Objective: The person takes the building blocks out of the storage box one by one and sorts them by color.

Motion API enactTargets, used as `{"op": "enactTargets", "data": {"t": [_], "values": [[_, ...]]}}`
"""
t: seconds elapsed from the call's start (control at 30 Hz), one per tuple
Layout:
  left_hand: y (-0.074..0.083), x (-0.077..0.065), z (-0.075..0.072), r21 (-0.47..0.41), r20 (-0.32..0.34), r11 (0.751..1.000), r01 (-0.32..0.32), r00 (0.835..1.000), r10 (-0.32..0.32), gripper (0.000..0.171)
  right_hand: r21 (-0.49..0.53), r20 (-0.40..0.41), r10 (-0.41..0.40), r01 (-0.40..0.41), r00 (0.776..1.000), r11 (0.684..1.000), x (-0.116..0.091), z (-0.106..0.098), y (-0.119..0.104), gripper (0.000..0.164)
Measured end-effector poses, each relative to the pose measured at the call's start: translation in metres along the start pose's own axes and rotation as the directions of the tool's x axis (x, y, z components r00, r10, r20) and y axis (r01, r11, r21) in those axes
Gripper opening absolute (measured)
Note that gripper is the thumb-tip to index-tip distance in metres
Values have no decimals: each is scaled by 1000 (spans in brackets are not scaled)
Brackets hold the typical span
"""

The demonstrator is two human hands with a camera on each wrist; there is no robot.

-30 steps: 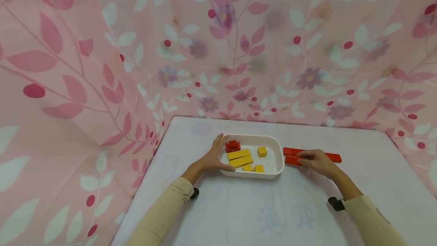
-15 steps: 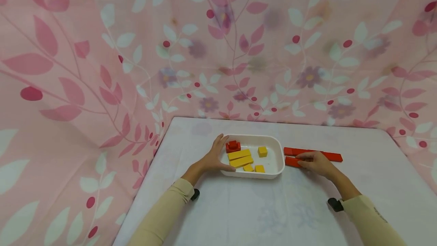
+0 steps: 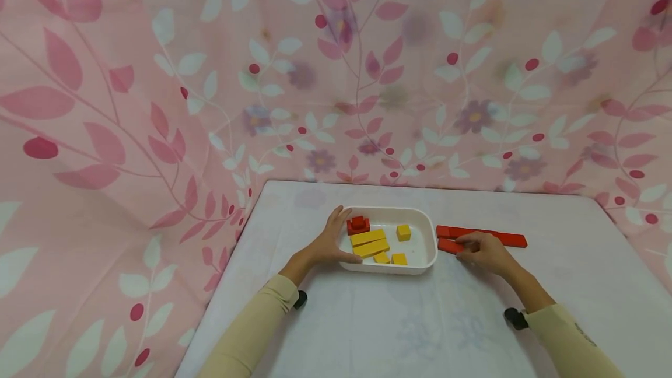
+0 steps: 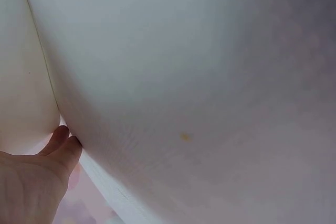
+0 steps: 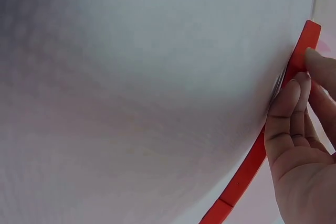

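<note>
At the left end of a white plastic tray [image 3: 388, 270], my left hand [image 3: 328, 245] holds the tray, thumb along the near rim and fingers at the far left corner. In the left wrist view, fingertips [image 4: 73, 142] of that hand touch the tray's outer side. To the right of the tray, my right hand [image 3: 485, 251] pinches a red block [image 3: 448, 246] between thumb and fingers. The block's right part is hidden by the fingers. Just behind it lies a row of red blocks [image 3: 511, 240] placed end to end, seen also as a red strip [image 5: 244, 171] in the right wrist view.
Inside the tray are two long yellow blocks [image 3: 369, 238], several small yellow blocks [image 3: 403, 233] and a small stack of red blocks [image 3: 358, 224]. A white cloth [image 3: 388, 325] covers the table, and a pink floral curtain [image 3: 367, 74] hangs behind and to the left.
My right hand has shifted the pinched red block slightly, and it now lies a little more angled near the red row. The left hand and tray stay in place.
</note>
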State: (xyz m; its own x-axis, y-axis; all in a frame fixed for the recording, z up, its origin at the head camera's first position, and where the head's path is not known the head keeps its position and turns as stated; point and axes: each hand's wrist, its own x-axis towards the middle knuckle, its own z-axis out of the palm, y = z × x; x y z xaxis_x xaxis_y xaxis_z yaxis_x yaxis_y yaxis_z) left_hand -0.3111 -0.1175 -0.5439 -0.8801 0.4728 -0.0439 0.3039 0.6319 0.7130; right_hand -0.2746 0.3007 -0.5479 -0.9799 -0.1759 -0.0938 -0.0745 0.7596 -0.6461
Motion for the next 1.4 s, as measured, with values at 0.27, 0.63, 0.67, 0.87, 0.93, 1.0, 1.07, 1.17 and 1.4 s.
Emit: {"op": "enactTargets", "data": {"t": [0.27, 0.63, 0.67, 0.87, 0.93, 1.0, 1.07, 1.17, 1.4], "values": [[-1, -1, 1, 1, -9, 1000, 3, 1000, -3, 123, -78, -18, -69, 68, 997, 995, 2, -1, -5, 35], [-1, -1, -1, 1, -8, 1000, 2, 1000, -2, 121, -89, -41, -101, 97, 994, 991, 2, 1, -6, 34], [-1, -1, -2, -2, -8, 1000, 2, 1000, -2, 121, -98, -42, -101, 97, 994, 990, 2, 0, -6, 34], [-1, 1, -2, 21, 4, 1000, -7, 1000, 7, 119, -100, -58, -114, 108, 992, 989, -5, -8, -10, 32], [-1, 1, -3, 24, 1, 1000, -1, 1000, 1, 119, -86, -62, -130, 125, 990, 988, -6, -12, -12, 32], [-1, 0, -4, 12, -5, 1000, 3, 1000, -3, 119, -80, -74, -148, 142, 986, 987, -8, -16, -15, 33], [0, 0, -5, 14, -6, 1000, -3, 1000, 3, 118, -76, -100, -158, 151, 982, 986, -9, -19, -18, 35], [0, 1, -6, 3, -5, 1000, -8, 1000, 8, 118, -58, -143, -155, 148, 978, 987, -9, -24, -24, 37], [-1, 1, -3, -11, 4, 1000, 4, 1000, -4, 118, 50, -175, -136, 147, 975, 988, -8, -24, -38, 40]]}}
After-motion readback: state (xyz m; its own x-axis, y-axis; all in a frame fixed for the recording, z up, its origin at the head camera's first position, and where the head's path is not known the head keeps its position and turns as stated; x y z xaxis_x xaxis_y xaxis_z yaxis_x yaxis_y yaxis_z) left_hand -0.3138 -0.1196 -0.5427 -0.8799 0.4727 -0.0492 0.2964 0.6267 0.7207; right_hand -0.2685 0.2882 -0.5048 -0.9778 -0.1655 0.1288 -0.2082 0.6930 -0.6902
